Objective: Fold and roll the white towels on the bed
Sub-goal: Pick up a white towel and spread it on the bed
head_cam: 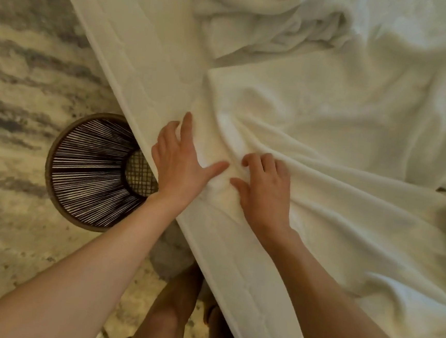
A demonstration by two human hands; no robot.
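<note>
Towel [312,155] under both hands [183,165] [264,190]

No readable text, label or number anywhere (white towel [327,140] unmarked).

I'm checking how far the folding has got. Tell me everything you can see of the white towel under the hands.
The white towel looks like thick, fluffy terry cloth. It lies spread open but rumpled on the bed, not yet folded. One corner sits near the bed's edge, beyond the hands. Deep creases fan out from where the hands meet. The left hand presses flat on the towel's edge, and the right hand curls its fingers into the cloth, bunching it.
</note>
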